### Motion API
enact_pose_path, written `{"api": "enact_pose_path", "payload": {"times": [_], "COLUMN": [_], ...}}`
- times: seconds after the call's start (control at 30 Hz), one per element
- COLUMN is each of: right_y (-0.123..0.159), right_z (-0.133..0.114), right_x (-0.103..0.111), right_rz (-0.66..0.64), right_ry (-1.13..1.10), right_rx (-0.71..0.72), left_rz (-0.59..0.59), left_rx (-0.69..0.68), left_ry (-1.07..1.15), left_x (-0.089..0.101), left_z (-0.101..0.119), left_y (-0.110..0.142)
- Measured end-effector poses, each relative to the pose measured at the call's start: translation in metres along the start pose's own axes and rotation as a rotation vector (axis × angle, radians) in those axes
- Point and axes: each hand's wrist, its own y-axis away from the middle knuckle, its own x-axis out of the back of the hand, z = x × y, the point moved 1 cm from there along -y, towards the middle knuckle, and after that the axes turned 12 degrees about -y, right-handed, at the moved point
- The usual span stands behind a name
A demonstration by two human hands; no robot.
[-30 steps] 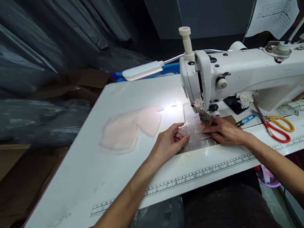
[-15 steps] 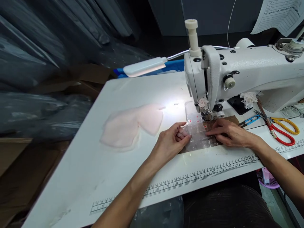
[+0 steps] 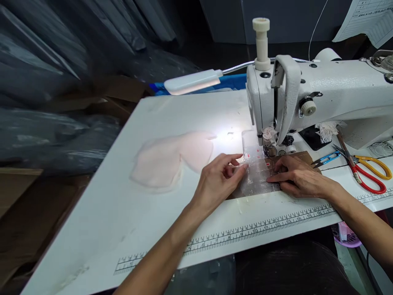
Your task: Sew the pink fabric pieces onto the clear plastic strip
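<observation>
The white sewing machine [image 3: 334, 90] stands at the right, its presser foot [image 3: 270, 150] low over the bed. Clear plastic with red marks [image 3: 257, 180] covers the bed in front of the foot. At its left edge is my left hand [image 3: 219, 176], thumb and fingers curled toward each other; a thin pale edge shows at the fingertips, too fine to name. My right hand [image 3: 297, 176] rests right of the plastic, index finger stretched onto it, holding nothing visible. Left of my hands, a pale pink sheer fabric piece [image 3: 159, 164] lies flat on the white table [image 3: 101, 225].
Blue thread snips [image 3: 327, 159] and scissors with red and yellow handles [image 3: 368, 176] lie right of my right hand. A lamp [image 3: 193, 82] hangs over the table's back edge. A printed ruler [image 3: 227, 237] runs along the front edge. Cardboard boxes [image 3: 33, 217] stand at the left.
The view has shifted, so the machine sits further right. My left hand has risen slightly at the plastic's edge, and less pale material shows at its fingers. My right hand keeps its place.
</observation>
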Motion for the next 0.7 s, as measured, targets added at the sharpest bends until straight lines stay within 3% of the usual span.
{"api": "enact_pose_path", "payload": {"times": [0.1,0.17,0.23,0.4,0.7], "right_y": [0.0,0.001,0.002,0.003,-0.005], "right_z": [0.001,0.002,0.003,0.006,0.018], "right_x": [-0.001,-0.002,-0.004,-0.008,-0.014], "right_rz": [0.007,0.023,0.038,0.072,0.202], "right_ry": [0.02,0.026,0.026,0.046,0.136], "right_rx": [0.014,0.026,0.037,0.077,0.016], "left_rz": [0.185,0.167,0.118,0.049,-0.08], "left_rx": [-0.44,-0.711,-0.846,-0.899,-0.762], "left_ry": [-0.269,-0.368,-0.432,-0.577,-0.603], "left_x": [-0.002,-0.008,-0.013,-0.024,-0.026], "left_z": [0.007,0.011,0.013,0.009,-0.001], "left_y": [-0.008,-0.014,-0.02,-0.025,-0.049]}}
